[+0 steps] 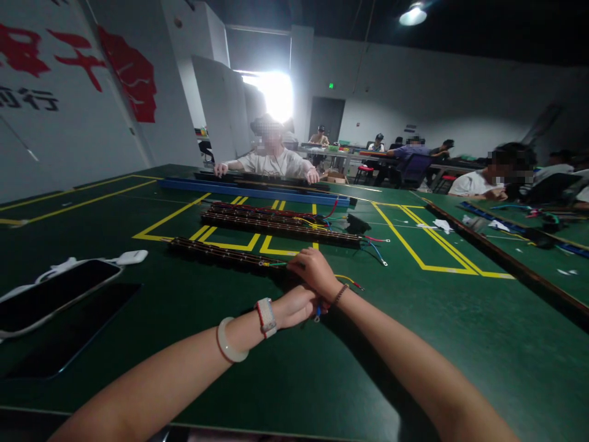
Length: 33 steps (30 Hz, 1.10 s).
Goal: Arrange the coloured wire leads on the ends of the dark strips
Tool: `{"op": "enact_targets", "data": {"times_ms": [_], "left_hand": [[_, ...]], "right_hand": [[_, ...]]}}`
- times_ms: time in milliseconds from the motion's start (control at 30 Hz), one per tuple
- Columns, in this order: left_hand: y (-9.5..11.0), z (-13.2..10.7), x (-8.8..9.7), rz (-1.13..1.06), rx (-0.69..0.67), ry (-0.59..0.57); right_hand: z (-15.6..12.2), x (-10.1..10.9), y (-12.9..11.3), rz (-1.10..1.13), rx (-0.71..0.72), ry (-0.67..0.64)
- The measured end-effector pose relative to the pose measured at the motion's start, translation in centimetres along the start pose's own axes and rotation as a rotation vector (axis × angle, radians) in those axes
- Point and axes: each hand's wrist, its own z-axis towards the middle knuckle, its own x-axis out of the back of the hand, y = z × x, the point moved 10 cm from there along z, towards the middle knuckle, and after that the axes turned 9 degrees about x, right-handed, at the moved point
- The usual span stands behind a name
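Observation:
My right hand lies across my left hand on the green table. Its fingers curl down onto the near end of a long dark strip with coloured wires. My left hand is mostly covered by the right; a small blue piece shows under it, and its fingers are hidden. My left wrist wears a pale bangle and a watch. A yellow wire trails to the right of my right wrist.
More long dark strips with loose wires lie farther back inside yellow floor-style markings. Two phones and a white charger rest at the left. A person sits opposite behind a blue rail; others work at tables beyond.

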Motion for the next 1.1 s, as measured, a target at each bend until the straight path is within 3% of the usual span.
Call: {"op": "enact_targets", "data": {"times_ms": [167,333,567,700,867,1000,1100], "left_hand": [[-0.4,0.4,0.1,0.03,0.001,-0.036],[-0.5,0.3,0.0,0.046,0.002,-0.04],[-0.4,-0.5,0.1,0.08,0.038,0.022],[0.4,-0.8,1.3,0.377,0.061,0.125],[2.4,-1.2,2.6,0.931,0.093,0.257],[4.7,-1.9,1.9,1.244,-0.074,0.293],[5.7,-2.7,1.7,1.28,-0.198,0.332]], "right_hand": [[-0.6,-0.2,-0.5,-0.016,-0.001,-0.034],[-2.2,2.1,-0.8,0.02,-0.022,0.05],[-7.8,4.8,1.3,-0.053,-0.031,0.055],[-10.4,4.8,2.8,-0.125,-0.037,-0.006],[-10.6,4.0,4.4,-0.184,-0.076,-0.059],[-10.2,3.5,4.5,-0.18,-0.072,-0.097],[-10.1,3.5,4.3,-0.174,-0.069,-0.107]]}}
